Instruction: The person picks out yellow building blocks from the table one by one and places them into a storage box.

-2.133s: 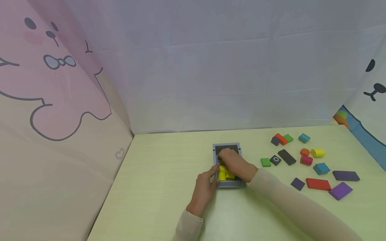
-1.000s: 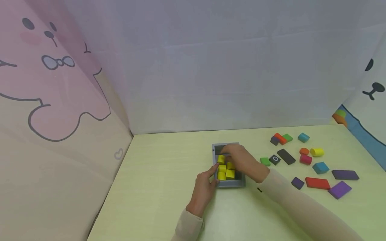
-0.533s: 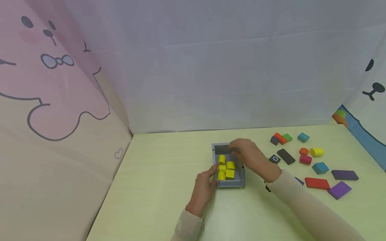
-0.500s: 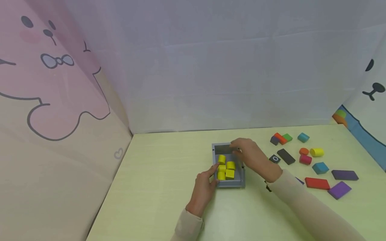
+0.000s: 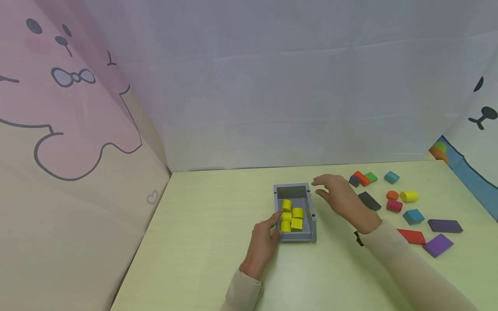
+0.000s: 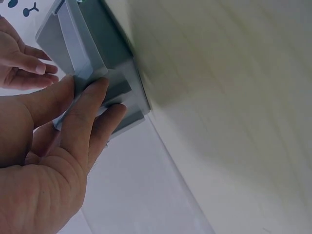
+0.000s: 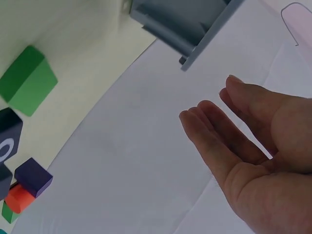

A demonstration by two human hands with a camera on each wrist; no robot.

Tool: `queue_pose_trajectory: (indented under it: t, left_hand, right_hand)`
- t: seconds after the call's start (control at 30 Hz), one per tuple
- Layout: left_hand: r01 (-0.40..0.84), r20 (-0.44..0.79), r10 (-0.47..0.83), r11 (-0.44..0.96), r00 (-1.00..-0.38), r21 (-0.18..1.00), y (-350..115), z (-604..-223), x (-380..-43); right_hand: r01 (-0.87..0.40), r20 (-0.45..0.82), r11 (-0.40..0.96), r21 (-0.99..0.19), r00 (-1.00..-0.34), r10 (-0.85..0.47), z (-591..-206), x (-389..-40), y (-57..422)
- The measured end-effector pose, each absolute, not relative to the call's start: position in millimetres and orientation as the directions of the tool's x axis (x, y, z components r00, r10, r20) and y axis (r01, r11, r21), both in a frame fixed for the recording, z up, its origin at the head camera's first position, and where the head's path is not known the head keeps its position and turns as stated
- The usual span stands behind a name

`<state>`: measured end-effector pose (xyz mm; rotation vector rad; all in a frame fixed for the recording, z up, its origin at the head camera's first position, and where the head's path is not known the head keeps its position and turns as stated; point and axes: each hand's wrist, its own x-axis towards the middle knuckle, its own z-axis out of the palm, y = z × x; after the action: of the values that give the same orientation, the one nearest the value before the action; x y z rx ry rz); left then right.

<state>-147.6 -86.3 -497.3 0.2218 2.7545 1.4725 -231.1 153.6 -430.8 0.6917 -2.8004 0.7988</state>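
Note:
A grey rectangular box (image 5: 299, 237) stands on the table, with several yellow blocks inside, among them a cylinder (image 5: 286, 205) and a cube (image 5: 296, 224). My left hand (image 5: 260, 246) grips the box's left wall near its front; the left wrist view shows thumb and fingers on either side of the wall (image 6: 80, 44). To the right of the box, my right hand (image 5: 344, 201) hovers with nothing in it. Its fingers are spread from the thumb, apart from the box, as the right wrist view of the hand (image 7: 253, 156) also shows.
Loose coloured blocks lie on the right of the table, including a red slab (image 5: 412, 236), a purple block (image 5: 438, 245), a blue block (image 5: 413, 217) and a yellow cylinder (image 5: 409, 196). My right arm hides some of them. A white curtain (image 5: 272, 108) hangs behind.
My right hand has let go of the yellow blocks, risen out of the box and moved right past its wall. My left hand has stayed on the box.

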Motion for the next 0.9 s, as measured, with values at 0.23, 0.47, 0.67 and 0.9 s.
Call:
queue_pose_trajectory:
  t: [0.23,0.47,0.67,0.9]
  left_hand:
    - [0.136,0.076,0.129,0.56,-0.989,0.817,-86,-497,-148]
    - [0.135,0.073,0.131,0.561,-0.989,0.817,-86,-497,-148]
    - [0.124,0.065,0.123,0.563,-0.99,0.817,-86,-497,-148]
    - [0.106,0.049,0.116,0.561,-0.992,0.821,-85,-498,-147]
  right_hand:
    - [-0.437,0.252,0.769,-0.467,-0.899,-0.358,-429,-232,169]
    - [-0.385,0.213,0.791,-0.476,-0.923,-0.321,-430,-230,187]
    - [-0.374,0.216,0.797,-0.474,-0.927,-0.306,-433,-231,205]
    - [-0.399,0.277,0.799,-0.45,-0.913,-0.3,-438,-232,221]
